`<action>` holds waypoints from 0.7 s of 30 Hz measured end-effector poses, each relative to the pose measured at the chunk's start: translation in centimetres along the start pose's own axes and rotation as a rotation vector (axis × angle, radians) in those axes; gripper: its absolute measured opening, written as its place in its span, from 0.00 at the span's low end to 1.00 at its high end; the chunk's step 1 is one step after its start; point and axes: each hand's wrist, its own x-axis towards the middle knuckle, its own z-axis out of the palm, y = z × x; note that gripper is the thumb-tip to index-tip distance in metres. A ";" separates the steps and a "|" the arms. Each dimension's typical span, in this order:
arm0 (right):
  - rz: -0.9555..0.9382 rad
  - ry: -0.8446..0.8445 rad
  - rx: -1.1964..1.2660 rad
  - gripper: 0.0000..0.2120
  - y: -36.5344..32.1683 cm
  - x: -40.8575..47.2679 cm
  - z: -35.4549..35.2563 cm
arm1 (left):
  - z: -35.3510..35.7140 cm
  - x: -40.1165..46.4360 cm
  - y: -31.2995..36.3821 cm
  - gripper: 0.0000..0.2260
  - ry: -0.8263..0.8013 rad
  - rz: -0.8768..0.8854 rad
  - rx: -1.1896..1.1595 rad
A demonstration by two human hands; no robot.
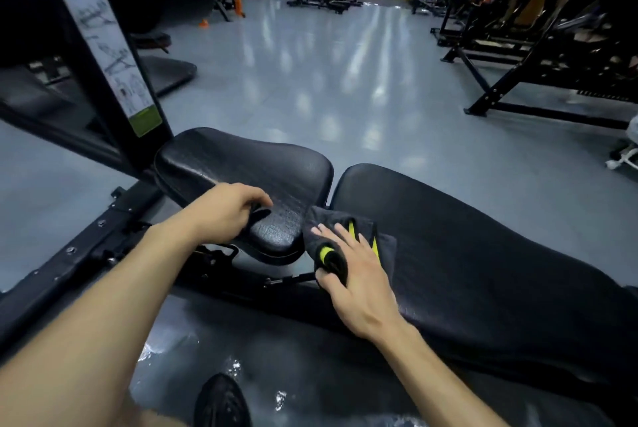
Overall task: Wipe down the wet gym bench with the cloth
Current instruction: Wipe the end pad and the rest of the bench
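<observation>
Right hand (pixel 359 283) presses dark cloth (pixel 345 237) on pebbled bench (pixel 466 254)

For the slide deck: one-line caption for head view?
Right hand presses cloth on back pad; left hand grips seat pad.

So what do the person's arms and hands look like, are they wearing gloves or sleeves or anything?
No gloves and no sleeves. Both forearms are bare all the way to the frame's edge. The left hand and the right hand show no rings, watch or wristband. The only clothing in view is a black shoe low in the picture.
</observation>
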 end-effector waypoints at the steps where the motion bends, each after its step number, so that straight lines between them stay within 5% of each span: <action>1: -0.008 -0.001 -0.007 0.31 0.0 -0.6 0.2 | 0.1 -0.9 -0.1 0.19 -0.011 0.001 -0.008; 7: -0.051 0.044 -0.030 0.29 -0.9 -1.6 0.3 | -0.4 -4.6 -1.8 0.21 -0.075 -0.062 -0.096; 13: 0.478 0.132 0.617 0.26 -1.3 5.0 0.8 | -1.3 -3.1 -4.1 0.20 -0.004 -0.024 -0.108; 18: -0.131 -0.082 0.041 0.29 -5.4 7.9 4.6 | -2.9 0.6 -5.8 0.21 0.117 -0.004 0.006; 21: -0.118 -0.069 0.079 0.29 -3.0 13.1 4.3 | -2.8 2.0 -6.7 0.22 0.101 0.004 0.036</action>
